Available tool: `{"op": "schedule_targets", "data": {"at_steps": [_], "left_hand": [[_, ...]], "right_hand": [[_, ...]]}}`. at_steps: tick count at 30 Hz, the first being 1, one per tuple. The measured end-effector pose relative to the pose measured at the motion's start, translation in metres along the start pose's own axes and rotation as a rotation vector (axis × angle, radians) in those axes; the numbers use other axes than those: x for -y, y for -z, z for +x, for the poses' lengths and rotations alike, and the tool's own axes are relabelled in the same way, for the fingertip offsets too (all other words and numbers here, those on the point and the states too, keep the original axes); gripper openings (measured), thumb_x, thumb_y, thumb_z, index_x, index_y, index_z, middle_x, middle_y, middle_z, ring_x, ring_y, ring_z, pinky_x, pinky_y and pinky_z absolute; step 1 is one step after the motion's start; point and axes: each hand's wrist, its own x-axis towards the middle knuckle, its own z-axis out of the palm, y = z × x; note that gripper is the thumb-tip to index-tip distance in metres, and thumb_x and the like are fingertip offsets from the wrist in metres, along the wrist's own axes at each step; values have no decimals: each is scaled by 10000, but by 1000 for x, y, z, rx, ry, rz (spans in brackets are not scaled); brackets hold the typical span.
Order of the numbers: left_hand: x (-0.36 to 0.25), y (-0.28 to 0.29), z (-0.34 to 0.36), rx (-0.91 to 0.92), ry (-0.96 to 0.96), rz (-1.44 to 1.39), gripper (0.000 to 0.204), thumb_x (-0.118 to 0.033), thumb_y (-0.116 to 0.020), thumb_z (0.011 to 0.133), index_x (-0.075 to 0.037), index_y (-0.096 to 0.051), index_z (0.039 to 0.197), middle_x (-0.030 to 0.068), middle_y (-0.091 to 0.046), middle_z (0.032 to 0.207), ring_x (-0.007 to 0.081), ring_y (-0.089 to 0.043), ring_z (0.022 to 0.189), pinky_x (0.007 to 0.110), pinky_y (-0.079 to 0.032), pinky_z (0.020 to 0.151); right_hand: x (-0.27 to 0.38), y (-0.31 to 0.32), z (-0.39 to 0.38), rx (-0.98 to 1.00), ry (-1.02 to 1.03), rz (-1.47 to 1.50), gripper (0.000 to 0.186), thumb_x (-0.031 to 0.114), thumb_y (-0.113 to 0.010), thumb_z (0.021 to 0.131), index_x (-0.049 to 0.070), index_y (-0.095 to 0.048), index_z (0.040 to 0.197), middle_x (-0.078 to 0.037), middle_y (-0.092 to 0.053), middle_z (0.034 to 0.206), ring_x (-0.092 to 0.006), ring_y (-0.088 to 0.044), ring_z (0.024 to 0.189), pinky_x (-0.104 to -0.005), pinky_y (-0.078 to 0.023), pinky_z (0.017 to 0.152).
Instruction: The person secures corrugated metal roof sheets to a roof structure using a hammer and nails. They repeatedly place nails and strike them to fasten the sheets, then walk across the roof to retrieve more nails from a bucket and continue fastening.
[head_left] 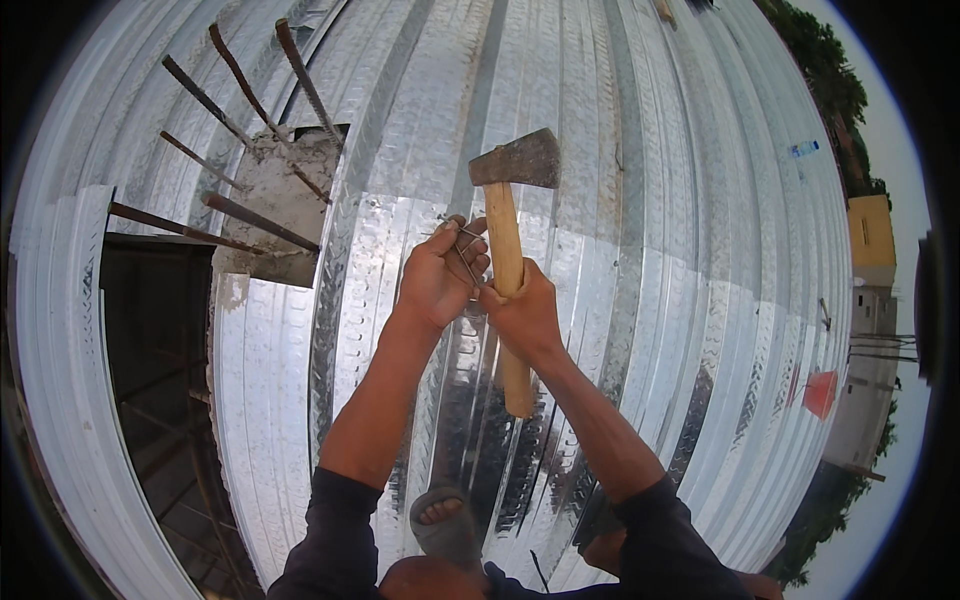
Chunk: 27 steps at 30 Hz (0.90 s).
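Observation:
A hatchet (508, 232) with a dark metal head and a pale wooden handle stands out in front of me, head away from me. My right hand (525, 312) is wrapped around the middle of its handle. Just left of it, my left hand (440, 270) is curled palm up, holding several thin nails (466, 262) that stick out between the fingers. The tips of the right thumb and finger come close to the lower end of one nail; whether they touch it I cannot tell. Both hands are above ribbed metal decking (570, 280).
At left, rusty rebar (300, 75) juts from a rough concrete column top (285, 190). Below it a dark opening (155, 370) drops through the deck. My sandalled foot (445, 520) is on the sheets. Far right lie a plastic bottle (803, 149) and a red object (820, 395).

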Motion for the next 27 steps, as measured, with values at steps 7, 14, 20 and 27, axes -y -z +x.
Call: {"op": "schedule_targets", "data": {"at_steps": [7, 14, 20, 27], "left_hand": [[2, -7, -11, -4, 6, 17, 136, -207, -461, 1084, -111, -547, 1128, 102, -670, 1171, 196, -616, 886, 367, -512, 846], [-34, 13, 0, -327, -491, 402, 137, -147, -480, 1044, -51, -548, 1115, 165, -675, 1122, 250, -630, 979, 426, -481, 947], [-30, 28, -37, -294, -627, 1057, 183, 17, -521, 851, 10, -642, 988, 49, -585, 905, 105, -459, 664, 264, -415, 624], [8, 8, -48, 230, -1084, 1913, 313, 7, -762, 797, -90, -733, 1093, 48, -656, 1054, 254, -675, 652, 357, -537, 567]], "right_hand": [[-6, -2, -1, -24, 6, 0, 271, 59, -761, 839, -9, -576, 1026, -73, -680, 838, -136, -650, 669, -309, -543, 607], [8, 10, -1, 62, -124, 308, 228, -4, -698, 869, -15, -534, 1027, -95, -658, 814, -142, -627, 560, -304, -537, 486], [15, 24, 1, 83, -138, 307, 189, -2, -690, 883, -22, -530, 981, -76, -620, 759, -143, -622, 540, -301, -528, 478], [7, 21, 6, 98, -145, 283, 216, 68, -720, 907, -21, -535, 975, -70, -613, 742, -135, -614, 527, -303, -516, 467]]}}
